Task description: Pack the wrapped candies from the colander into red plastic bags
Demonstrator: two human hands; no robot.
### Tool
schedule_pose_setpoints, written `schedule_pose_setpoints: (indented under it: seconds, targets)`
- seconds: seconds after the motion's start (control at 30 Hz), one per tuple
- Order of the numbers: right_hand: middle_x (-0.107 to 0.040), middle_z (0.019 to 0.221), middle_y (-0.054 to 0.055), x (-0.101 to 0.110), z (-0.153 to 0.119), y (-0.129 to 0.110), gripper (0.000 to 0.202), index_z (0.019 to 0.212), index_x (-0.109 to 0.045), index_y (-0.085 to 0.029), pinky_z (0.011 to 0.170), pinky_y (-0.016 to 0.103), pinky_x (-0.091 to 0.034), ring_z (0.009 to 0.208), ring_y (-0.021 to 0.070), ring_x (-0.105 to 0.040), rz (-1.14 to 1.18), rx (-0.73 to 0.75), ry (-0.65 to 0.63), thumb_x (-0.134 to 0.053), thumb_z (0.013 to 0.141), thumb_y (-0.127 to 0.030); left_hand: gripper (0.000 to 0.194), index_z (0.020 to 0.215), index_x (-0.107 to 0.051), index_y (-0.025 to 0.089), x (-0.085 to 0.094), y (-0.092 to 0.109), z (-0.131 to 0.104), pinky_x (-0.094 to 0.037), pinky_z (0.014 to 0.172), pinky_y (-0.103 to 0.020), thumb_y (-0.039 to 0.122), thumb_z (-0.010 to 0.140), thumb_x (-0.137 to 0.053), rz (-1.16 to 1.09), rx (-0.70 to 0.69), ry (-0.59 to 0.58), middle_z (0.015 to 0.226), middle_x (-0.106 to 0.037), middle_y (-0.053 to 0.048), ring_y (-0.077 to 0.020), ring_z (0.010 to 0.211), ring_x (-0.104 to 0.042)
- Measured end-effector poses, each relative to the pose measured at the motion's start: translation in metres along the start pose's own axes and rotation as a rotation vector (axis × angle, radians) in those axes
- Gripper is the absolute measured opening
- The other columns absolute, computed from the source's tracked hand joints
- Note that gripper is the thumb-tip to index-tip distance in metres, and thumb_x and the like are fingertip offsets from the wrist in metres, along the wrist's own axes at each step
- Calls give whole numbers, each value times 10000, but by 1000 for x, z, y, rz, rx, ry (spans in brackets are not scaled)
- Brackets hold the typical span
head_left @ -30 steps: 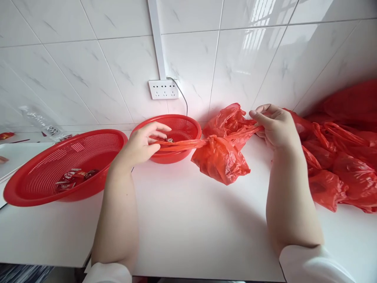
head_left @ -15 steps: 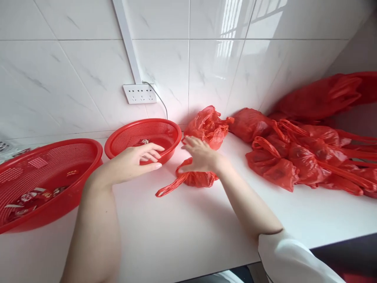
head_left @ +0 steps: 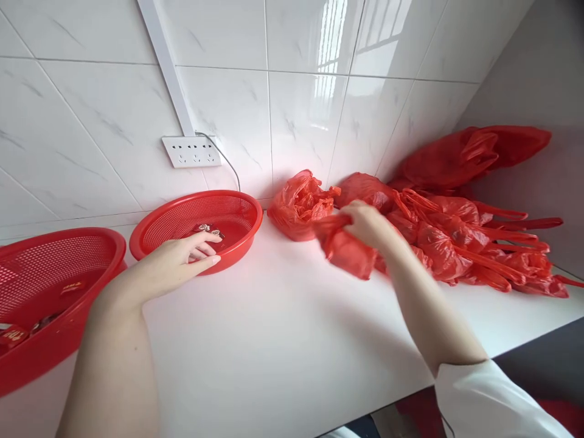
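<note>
My right hand [head_left: 365,220] grips a small red plastic bag [head_left: 349,252] by its top and holds it just left of a heap of filled red bags [head_left: 440,249]. The bag is slightly blurred. My left hand [head_left: 187,258] hovers at the front rim of the smaller red basket [head_left: 235,252], holding nothing, with its fingers loosely bent and the thumb apart. A few small wrapped packets [head_left: 210,231] lie inside that basket.
A larger red basket [head_left: 103,267] with small red packets stands at the left. A crumpled red bag [head_left: 298,204] rests against the tiled wall, below and right of a socket strip [head_left: 191,152] with a cable. The white table's front edge runs along the lower right.
My right hand has closed on the small red bag and carried it right, toward the heap. My left hand stays open near the basket. The view has turned to the right.
</note>
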State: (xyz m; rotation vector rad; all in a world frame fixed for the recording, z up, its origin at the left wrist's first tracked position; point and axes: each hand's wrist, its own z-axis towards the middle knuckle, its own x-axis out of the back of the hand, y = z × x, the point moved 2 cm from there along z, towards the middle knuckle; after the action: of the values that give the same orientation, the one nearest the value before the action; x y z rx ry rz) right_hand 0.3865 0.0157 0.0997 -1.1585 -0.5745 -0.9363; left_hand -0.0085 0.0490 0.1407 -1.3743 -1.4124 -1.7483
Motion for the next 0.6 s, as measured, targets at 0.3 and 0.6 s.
schedule_pose_setpoints:
  seconds: [0.3, 0.6]
  targets:
    - [-515, 1113, 169, 128, 0, 215, 519, 1042, -583, -353, 763, 567, -485, 1035, 401, -543, -64, -171, 706, -601, 667, -712, 388, 1187, -587, 395, 0, 5, -2, -582, 737, -324, 519, 826, -514, -12, 38, -2, 1089, -702, -8, -248, 1007, -666]
    - [-558, 737, 103, 96, 29, 192, 560, 534, -368, -245, 641, 481, -492, 778, 282, -603, 177, -24, 369, -776, 493, -627, 470, 1219, -572, 349, -4, 0, -1, -567, 764, -326, 583, 818, -498, -24, 34, -44, 1110, -687, -41, -248, 1026, -655]
